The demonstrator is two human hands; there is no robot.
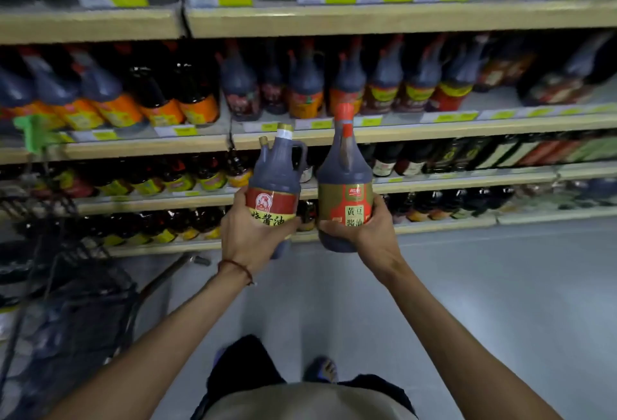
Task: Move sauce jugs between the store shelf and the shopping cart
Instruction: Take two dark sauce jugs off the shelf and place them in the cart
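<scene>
My left hand (pixel 248 237) grips a dark sauce jug with a red-and-yellow label and a white-gold cap (pixel 275 172) by its lower body. My right hand (pixel 365 236) grips a second dark sauce jug with a gold-and-red label and an orange-red cap (pixel 345 166) near its base. Both jugs are upright, side by side, held up in front of the store shelf (pixel 434 134). The black wire shopping cart (pixel 76 286) stands at the lower left, apart from both hands.
The shelves hold rows of dark sauce bottles and jugs on several levels, with yellow price tags along the edges. A green clip (pixel 35 132) hangs on the shelf edge at the left. Grey floor (pixel 500 286) stretches to the right; my feet show below.
</scene>
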